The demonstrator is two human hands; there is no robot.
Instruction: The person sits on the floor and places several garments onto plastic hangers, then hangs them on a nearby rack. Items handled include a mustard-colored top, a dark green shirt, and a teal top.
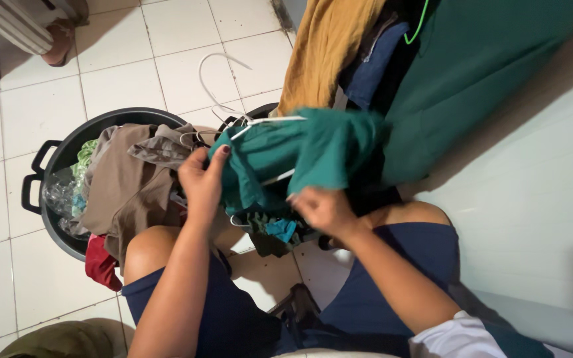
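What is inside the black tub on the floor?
In the black tub lie a brown garment, a grey one, some green cloth, clear plastic and red cloth over its rim. Anything below them is covered.

A teal garment is bunched and folded over a white hanger, held up above the knees. The hanger's bar shows along the top edge of the cloth and another white piece pokes out below. The cloth sags in soft creases, its right end hanging loose.
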